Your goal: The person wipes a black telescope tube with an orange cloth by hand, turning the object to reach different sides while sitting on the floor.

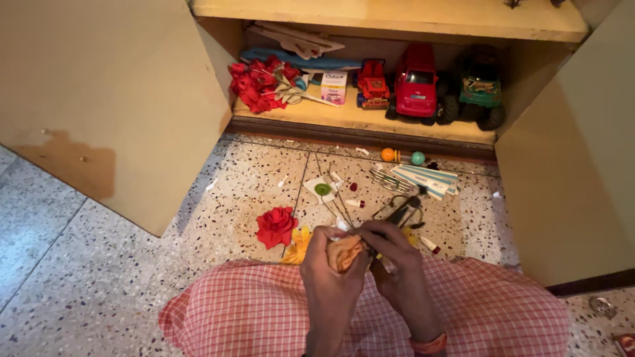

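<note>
While both cupboard doors (119, 99) stand wide open, the left hand (327, 277) and right hand (397, 264) squeeze an orange flower (344, 252) above the checked lap (264, 311). Just ahead lies a red rose (276, 226) among small bits. Bare floor (66, 264) spreads left.

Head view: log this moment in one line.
left hand: holds orange flower | right hand: touches same flower | floor: red rose | cupboard shelf: red toy truck
</note>
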